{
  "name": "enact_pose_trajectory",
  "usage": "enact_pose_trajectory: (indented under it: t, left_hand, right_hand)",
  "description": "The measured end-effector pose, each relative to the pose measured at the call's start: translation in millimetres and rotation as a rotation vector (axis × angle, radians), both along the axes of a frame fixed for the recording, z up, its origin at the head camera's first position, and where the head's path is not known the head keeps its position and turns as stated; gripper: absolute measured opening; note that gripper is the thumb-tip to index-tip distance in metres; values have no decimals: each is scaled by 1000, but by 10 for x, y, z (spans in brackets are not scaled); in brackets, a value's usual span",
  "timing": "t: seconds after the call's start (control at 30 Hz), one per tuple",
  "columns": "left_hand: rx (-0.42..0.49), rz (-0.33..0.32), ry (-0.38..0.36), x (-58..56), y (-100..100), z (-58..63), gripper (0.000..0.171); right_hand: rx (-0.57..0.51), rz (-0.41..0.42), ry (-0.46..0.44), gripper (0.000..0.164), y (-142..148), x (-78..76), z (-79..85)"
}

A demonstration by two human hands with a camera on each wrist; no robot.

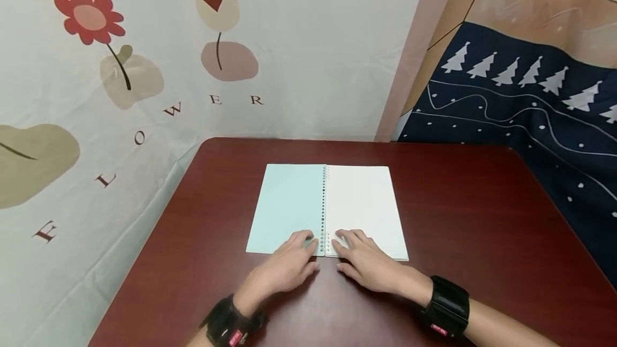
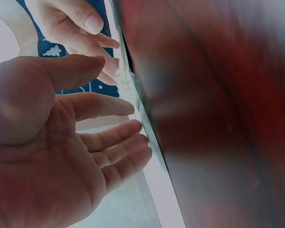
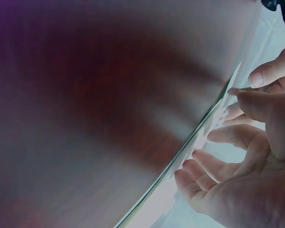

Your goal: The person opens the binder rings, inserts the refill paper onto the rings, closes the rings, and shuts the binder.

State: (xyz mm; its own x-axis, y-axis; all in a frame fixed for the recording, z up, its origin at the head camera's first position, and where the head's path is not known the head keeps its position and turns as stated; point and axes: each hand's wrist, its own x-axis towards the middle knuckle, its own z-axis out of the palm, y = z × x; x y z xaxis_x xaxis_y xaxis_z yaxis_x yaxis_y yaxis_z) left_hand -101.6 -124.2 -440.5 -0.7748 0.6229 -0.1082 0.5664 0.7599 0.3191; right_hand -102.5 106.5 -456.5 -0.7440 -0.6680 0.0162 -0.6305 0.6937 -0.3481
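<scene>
A spiral-bound notebook lies spread flat on the table, its pale green cover page (image 1: 294, 197) on the left and a white page (image 1: 363, 202) on the right. My left hand (image 1: 286, 265) rests its fingertips on the lower inner corner of the green side, beside the ring holes. On the white side, the fingertips of my right hand (image 1: 368, 262) touch the lower inner corner near the binding. Both hands have extended, slightly bent fingers and hold nothing. In the wrist views, the left hand (image 2: 61, 137) and right hand (image 3: 247, 166) show fingertips at the notebook's edge.
The dark red-brown table (image 1: 458, 213) extends around the notebook on all sides. Behind it hangs a white cloth (image 1: 313, 42) with printed flowers and letters. A dark blue cloth with white trees (image 1: 530, 100) hangs at the right. Black bands (image 1: 448, 307) circle both wrists.
</scene>
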Motion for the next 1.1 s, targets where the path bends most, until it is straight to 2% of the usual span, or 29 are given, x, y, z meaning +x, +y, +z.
enact_pose_trajectory:
  t: [0.1, 0.27, 0.63, 0.8, 0.87, 0.9, 1.0, 1.1]
  left_hand:
    - [-11, -10, -10, 77, -6, 7, 51]
    - [-28, -28, -25, 135, 0, -1, 53]
    - [-40, -25, 17, 186, 52, -47, 51]
    - [-16, 2, 34, 170, 32, -40, 50]
    - [11, 59, 71, 123, -36, -40, 48]
    - [23, 113, 101, 84, -84, -41, 47]
    - [-9, 363, 168, -49, -270, -27, 57]
    - [-81, 595, 170, -159, -426, -6, 72]
  right_hand:
    - [3, 13, -10, 49, 16, 74, 13]
    - [19, 19, -9, 48, 24, 106, 15]
    - [68, 44, 47, 44, -10, 138, -16]
    - [63, 33, 29, 46, 5, 133, 14]
    - [31, 3, 13, 48, 42, 115, 35]
    - [11, -23, 10, 50, 73, 101, 47]
    - [-48, -137, 59, 48, 222, 29, 73]
    - [-78, -265, 120, 44, 450, -50, 93]
